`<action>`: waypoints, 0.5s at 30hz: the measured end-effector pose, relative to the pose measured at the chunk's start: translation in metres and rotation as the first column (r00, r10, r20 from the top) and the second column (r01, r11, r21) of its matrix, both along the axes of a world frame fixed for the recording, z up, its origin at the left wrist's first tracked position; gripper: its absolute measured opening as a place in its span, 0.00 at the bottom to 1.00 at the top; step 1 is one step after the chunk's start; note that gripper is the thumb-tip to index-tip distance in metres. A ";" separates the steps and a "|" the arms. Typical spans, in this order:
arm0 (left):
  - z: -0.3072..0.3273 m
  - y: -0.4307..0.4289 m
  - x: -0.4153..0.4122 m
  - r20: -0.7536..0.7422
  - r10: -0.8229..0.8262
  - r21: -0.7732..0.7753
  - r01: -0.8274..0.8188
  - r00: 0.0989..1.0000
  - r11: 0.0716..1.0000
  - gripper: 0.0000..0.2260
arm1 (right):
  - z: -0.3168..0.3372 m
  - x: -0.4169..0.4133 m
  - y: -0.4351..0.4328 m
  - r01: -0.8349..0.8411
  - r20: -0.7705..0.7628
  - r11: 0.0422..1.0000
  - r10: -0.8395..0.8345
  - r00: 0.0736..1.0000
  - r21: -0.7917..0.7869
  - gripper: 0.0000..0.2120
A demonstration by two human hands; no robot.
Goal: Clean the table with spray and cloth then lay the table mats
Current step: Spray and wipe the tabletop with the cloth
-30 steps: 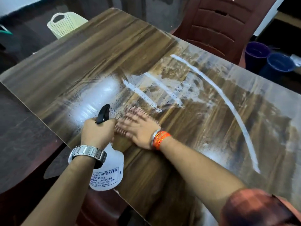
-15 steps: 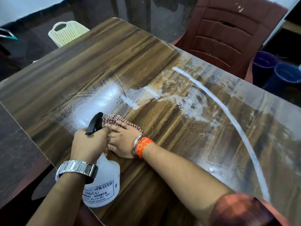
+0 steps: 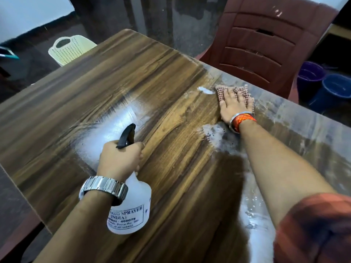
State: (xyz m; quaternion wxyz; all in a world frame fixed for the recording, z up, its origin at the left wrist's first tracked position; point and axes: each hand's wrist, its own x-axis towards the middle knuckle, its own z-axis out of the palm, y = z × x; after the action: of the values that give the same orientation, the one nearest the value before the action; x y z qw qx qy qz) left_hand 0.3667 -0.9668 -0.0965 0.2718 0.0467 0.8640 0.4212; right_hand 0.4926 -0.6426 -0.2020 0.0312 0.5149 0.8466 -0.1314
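Observation:
A wooden table (image 3: 91, 103) fills the view, with wet glare in its middle and white streaks on its right part. My left hand (image 3: 118, 160) grips the neck of a white spray bottle (image 3: 131, 207) with a black nozzle, held over the near side. My right hand (image 3: 234, 105) lies flat with fingers spread on a checked cloth (image 3: 221, 92), pressing it onto the table close to the far edge. A small white smear (image 3: 205, 90) sits just left of the cloth. No table mats are in view.
A maroon plastic chair (image 3: 266, 44) stands behind the table's far edge. Two dark blue buckets (image 3: 322, 82) sit on the floor at the right. A cream plastic basket (image 3: 70, 48) is on the floor beyond the left corner.
My right hand has swept the cloth from beside the bottle out to the far right edge, wiping away most of the long white streaks. The left hand kept hold of the bottle.

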 end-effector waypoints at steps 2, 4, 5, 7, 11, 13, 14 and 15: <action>0.001 -0.002 0.003 0.003 -0.002 0.001 0.002 1.000 1.000 0.07 | 0.000 -0.014 -0.020 -0.014 -0.023 1.000 0.014 1.000 0.024 0.27; 0.000 -0.002 0.009 0.002 -0.014 -0.009 0.015 1.000 1.000 0.07 | -0.002 -0.022 -0.060 -0.216 -0.022 0.970 0.220 0.975 0.115 0.28; -0.001 -0.001 0.012 0.002 -0.022 -0.019 0.022 1.000 1.000 0.08 | -0.002 -0.022 -0.088 -0.368 0.003 0.918 0.371 0.928 0.149 0.28; -0.003 -0.001 0.021 0.000 -0.048 -0.043 0.048 0.999 0.998 0.10 | -0.006 -0.002 -0.141 -0.632 0.021 0.758 0.638 0.770 0.161 0.29; 0.000 0.001 0.041 0.033 -0.073 -0.042 0.074 0.997 0.996 0.11 | -0.005 0.066 -0.117 -0.625 0.033 0.769 0.627 0.779 0.134 0.27; 0.003 -0.002 0.052 0.018 -0.104 -0.043 0.105 0.994 0.994 0.11 | -0.001 0.105 -0.065 -0.313 0.041 0.935 0.310 0.950 0.167 0.28; 0.004 -0.004 0.057 0.003 -0.118 -0.049 0.118 0.993 0.992 0.11 | 0.001 0.124 -0.047 -0.131 0.028 0.984 0.129 0.991 0.117 0.27; 0.005 -0.005 0.062 -0.008 -0.130 -0.055 0.129 0.991 0.990 0.10 | 0.003 0.137 -0.038 0.001 0.023 0.998 -0.002 1.000 0.059 0.26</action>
State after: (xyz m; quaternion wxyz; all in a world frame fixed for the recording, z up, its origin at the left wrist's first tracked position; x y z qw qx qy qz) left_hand 0.4288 -0.9722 -0.0914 0.2947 0.0978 0.8719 0.3788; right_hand 0.6292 -0.6810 -0.1995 0.0255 0.5177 0.8493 -0.1004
